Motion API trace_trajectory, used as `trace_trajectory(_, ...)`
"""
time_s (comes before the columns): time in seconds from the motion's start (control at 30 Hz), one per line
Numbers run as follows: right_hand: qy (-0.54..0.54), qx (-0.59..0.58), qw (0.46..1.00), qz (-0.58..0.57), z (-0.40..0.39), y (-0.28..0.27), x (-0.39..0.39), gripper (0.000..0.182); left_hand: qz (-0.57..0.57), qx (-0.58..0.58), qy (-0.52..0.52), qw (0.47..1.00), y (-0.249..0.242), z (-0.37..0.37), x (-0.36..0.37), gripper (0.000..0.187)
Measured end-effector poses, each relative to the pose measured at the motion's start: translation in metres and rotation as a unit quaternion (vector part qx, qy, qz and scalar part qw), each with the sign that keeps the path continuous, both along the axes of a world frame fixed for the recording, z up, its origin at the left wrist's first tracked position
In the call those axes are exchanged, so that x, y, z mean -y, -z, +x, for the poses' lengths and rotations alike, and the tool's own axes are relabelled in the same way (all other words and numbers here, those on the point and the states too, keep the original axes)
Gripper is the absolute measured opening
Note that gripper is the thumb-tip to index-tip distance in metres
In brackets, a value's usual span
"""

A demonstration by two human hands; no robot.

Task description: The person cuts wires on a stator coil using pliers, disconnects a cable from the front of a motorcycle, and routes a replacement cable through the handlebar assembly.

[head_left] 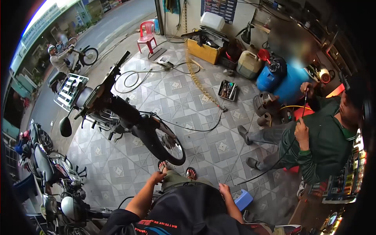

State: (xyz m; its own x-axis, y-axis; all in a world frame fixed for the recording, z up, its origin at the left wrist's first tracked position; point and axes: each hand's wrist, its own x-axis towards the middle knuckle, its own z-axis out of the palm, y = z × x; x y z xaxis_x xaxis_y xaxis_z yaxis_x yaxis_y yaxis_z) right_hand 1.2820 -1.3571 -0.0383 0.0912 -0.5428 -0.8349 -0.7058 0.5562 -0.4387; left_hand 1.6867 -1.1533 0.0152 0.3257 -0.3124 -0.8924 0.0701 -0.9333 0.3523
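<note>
My left hand (158, 178) hangs beside my left thigh with its fingers curled; whatever they may hold is hidden. Near it are my sandalled foot and the front wheel (172, 147) of a motorbike (117, 105). My right hand (224, 189) is low at my right side with its fingers drawn together, and I cannot make out anything in them. A blue plastic container (243, 199) lies on the floor just right of it. The lower end of a thin black cable (270, 169) comes close to this hand, but a co-worker holds the cable.
The co-worker (325, 129) in a green jacket sits at the right. A tool tray (227, 90), a coiled yellow air hose (196, 80) and a black hose (192, 129) lie on the tiles. Blue drums (291, 84) stand behind. Parked motorbikes (47, 164) line the left.
</note>
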Motion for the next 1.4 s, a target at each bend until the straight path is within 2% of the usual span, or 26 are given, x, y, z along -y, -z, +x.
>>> trace_trajectory(0.17,-0.001,0.000,1.000,0.010,0.007,-0.005,0.005,0.040,-0.008,0.017,0.000,1.000,0.000,-0.002,-0.008,0.048)
trace_trajectory(0.23,0.024,0.010,0.999,0.031,0.004,0.020,0.011,0.039,-0.019,0.022,-0.015,0.999,0.001,-0.003,-0.011,0.047)
trace_trajectory(0.53,-0.006,-0.009,0.999,0.053,0.032,-0.011,0.029,0.035,-0.016,0.019,-0.044,0.999,-0.001,-0.003,-0.017,0.048)
trace_trajectory(0.83,-0.022,-0.012,0.997,0.067,0.043,-0.017,0.037,0.036,-0.013,0.030,-0.045,0.998,0.000,0.002,-0.018,0.049)
trace_trajectory(1.07,-0.025,-0.012,0.997,0.066,0.041,0.011,0.037,0.038,-0.015,0.047,-0.041,0.998,0.004,0.010,-0.021,0.048)
trace_trajectory(1.2,-0.049,-0.023,0.994,0.099,0.053,0.008,0.040,0.040,-0.011,0.063,-0.058,0.996,-0.009,0.020,-0.024,0.045)
trace_trajectory(1.4,-0.081,-0.034,0.993,0.085,0.098,0.001,0.057,0.038,-0.010,0.002,-0.156,0.988,-0.012,0.045,-0.041,0.042)
